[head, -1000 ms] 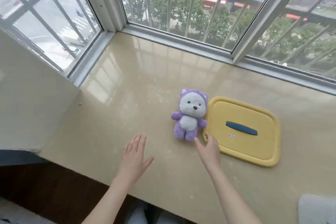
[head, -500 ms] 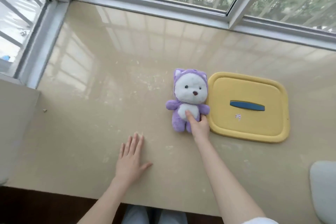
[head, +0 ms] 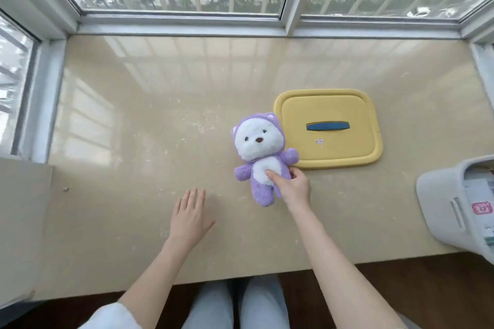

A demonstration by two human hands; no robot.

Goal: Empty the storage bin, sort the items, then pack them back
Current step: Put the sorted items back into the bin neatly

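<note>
A right hand [head: 292,187] pinches the purple plush bear [head: 263,157] at its soft belly; light and squashy, it likely lifts easily. Left hand [head: 190,218] rests flat, fingers spread, on the desk [head: 133,128].

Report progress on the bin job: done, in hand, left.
Done: the lid is off, lying on the ledge; one plush is out. In hand: the right hand grips the plush; the left hand is open, empty. Left: the bin still holds items; sorting and repacking remain.
</note>
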